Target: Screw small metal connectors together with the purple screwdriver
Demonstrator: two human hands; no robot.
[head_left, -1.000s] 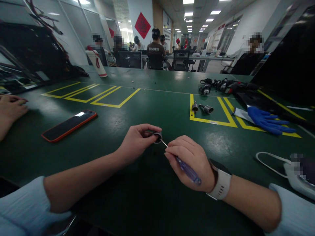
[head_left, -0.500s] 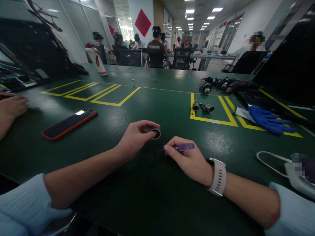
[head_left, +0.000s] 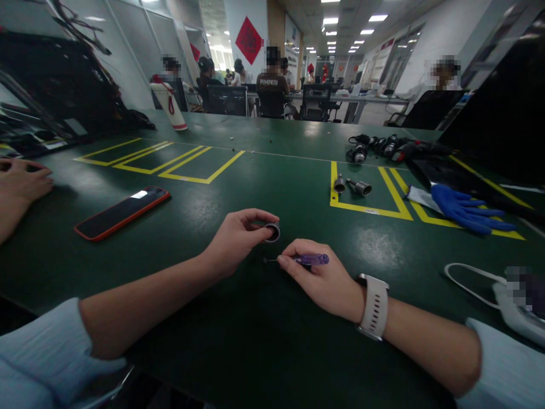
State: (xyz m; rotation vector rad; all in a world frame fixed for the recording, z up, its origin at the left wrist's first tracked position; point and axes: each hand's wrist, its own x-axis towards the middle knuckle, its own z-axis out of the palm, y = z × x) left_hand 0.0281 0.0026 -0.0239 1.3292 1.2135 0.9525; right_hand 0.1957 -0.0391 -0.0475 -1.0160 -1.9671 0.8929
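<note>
My left hand [head_left: 238,237] is closed, thumb and fingers pinching a grey metal hole saw [head_left: 276,232]. Only its round hollow end shows, facing me; the fingers hide the rest. To the right and slightly lower, my right hand [head_left: 317,274] grips a small screwdriver [head_left: 313,259] with a clear purple handle. Its thin shaft points left, just below the hole saw and apart from it. By the shaft's tip is a tiny dark spot that I cannot make out. Two more hole saws, one upright [head_left: 339,184] and one on its side [head_left: 363,188], stay within a yellow-taped box.
An orange-edged phone [head_left: 123,213] lies at left, near another person's hand [head_left: 25,184]. On the right are a blue glove [head_left: 464,207], corded tools [head_left: 378,146] and a white looped object [head_left: 517,307]. A white cup [head_left: 169,106] stands at the back of the green table [head_left: 204,352].
My right hand has shifted slightly left, bringing the screwdriver's tip under the hole saw. My left hand keeps its pinch almost in place. The view has moved a little.
</note>
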